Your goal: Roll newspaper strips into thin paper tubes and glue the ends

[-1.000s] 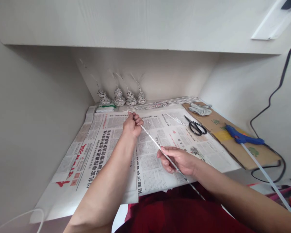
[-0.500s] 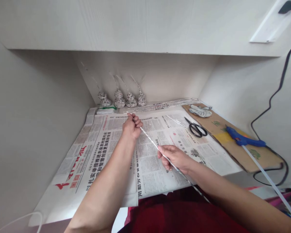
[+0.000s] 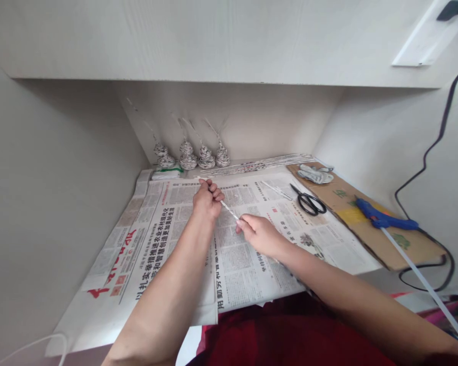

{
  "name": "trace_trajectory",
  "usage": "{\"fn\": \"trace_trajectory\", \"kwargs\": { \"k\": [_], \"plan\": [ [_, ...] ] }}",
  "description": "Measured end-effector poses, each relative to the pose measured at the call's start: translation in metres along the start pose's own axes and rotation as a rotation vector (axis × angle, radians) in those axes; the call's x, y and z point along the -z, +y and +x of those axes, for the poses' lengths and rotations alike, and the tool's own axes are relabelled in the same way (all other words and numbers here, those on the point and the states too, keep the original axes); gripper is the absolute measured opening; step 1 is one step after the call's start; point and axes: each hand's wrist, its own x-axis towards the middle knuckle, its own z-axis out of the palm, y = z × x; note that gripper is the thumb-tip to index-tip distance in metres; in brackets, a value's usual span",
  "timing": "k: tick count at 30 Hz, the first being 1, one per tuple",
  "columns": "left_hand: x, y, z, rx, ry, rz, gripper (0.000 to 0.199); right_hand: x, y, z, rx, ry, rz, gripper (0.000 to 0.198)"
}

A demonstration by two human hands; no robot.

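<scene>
Desk (image 3: 70, 325) in pale alcove (image 3: 282, 117), newspaper (image 3: 236, 274) spread: paper strand (image 3: 229, 209) held btwn L hand (image 3: 209, 199) & R hand (image 3: 257, 234)

Paper strand is held over newspaper, approx. mid-desk, w/ its long axis slanted from far L to near R. Its far end is gripped by L hand, fingers curled closed around it, w/ what looks like a short tip seen past the thumb. Lower down, it is pinched by R hand btwn thumb & bent forefinger. Only a short twisted length is exposed btwn the two; from L fingers it is led nearside & to R, straight into R fingers. Past R hand, strand is mostly hidden by hand & R forearm (image 3: 347, 300), so near end can't be made out. Body side is taken by R hand, far side by L.

Behind L hand, thin paper rods (image 3: 259, 165) are laid along the back, & four gourd-shaped pieces (image 3: 188, 160) are lined up at back L. Scissors (image 3: 311, 202) are set well apart, to R of R hand, untouched. Beyond them, glue gun (image 3: 389, 220) is rested on cardboard (image 3: 423, 248). Gap btwn strand & newspaper can't be judged.
</scene>
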Motion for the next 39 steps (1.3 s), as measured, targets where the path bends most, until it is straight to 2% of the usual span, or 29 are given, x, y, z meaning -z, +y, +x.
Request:
{"fn": "trace_trajectory", "kwargs": {
  "k": [3,5,7,10,11,13,15,18,20,22,25,27,29,32,34,36,39],
  "plan": [
    [-0.001,0.001,-0.001,0.034,-0.020,-0.039,0.035,0.001,0.005,0.002,-0.170,-0.312,0.528,0.035],
    [-0.002,0.000,-0.002,0.042,-0.020,-0.043,0.035,0.002,0.006,0.001,-0.196,-0.381,0.610,0.036],
    [-0.002,-0.001,-0.001,0.019,0.009,-0.018,0.035,0.001,0.004,0.002,-0.146,-0.279,0.394,0.036],
    [-0.001,-0.003,0.000,-0.024,0.032,0.021,0.035,-0.002,0.000,0.007,0.043,0.043,-0.110,0.027],
    [-0.001,-0.004,0.000,-0.031,0.029,0.025,0.034,-0.003,-0.001,0.008,0.095,0.129,-0.218,0.024],
    [-0.001,-0.004,0.000,-0.034,0.021,0.025,0.034,-0.005,-0.002,0.012,0.109,0.171,-0.244,0.022],
    [0.000,-0.003,0.000,-0.020,0.019,0.019,0.034,-0.005,-0.001,0.013,0.010,0.025,-0.018,0.028],
    [0.000,-0.004,0.001,0.017,0.005,-0.003,0.034,0.000,0.003,0.014,-0.160,-0.320,0.503,0.032],
    [0.001,-0.005,0.002,0.026,-0.006,-0.016,0.034,0.003,0.006,0.015,-0.198,-0.425,0.670,0.031],
    [0.001,-0.006,0.002,0.014,-0.006,-0.010,0.034,0.005,0.005,0.017,-0.191,-0.359,0.566,0.033],
    [0.001,-0.006,0.002,-0.010,0.001,0.010,0.034,0.001,0.002,0.023,-0.066,-0.060,0.177,0.030],
    [0.000,-0.006,0.002,-0.016,0.000,0.009,0.033,-0.001,-0.001,0.027,-0.001,0.051,0.068,0.027],
    [0.000,-0.006,0.001,-0.017,-0.010,-0.003,0.033,-0.002,-0.001,0.030,-0.052,-0.022,0.218,0.031],
    [0.000,-0.007,0.002,-0.008,-0.038,-0.023,0.032,0.001,0.002,0.031,-0.176,-0.314,0.603,0.034],
    [0.001,-0.009,0.003,-0.005,-0.045,-0.029,0.032,0.003,0.004,0.031,-0.187,-0.386,0.667,0.035],
    [0.002,-0.010,0.004,-0.009,-0.031,-0.018,0.033,0.004,0.004,0.030,-0.151,-0.271,0.477,0.035],
    [0.002,-0.012,0.004,-0.021,-0.004,0.016,0.034,0.002,0.001,0.030,0.020,0.057,-0.011,0.028]
  ]
}}
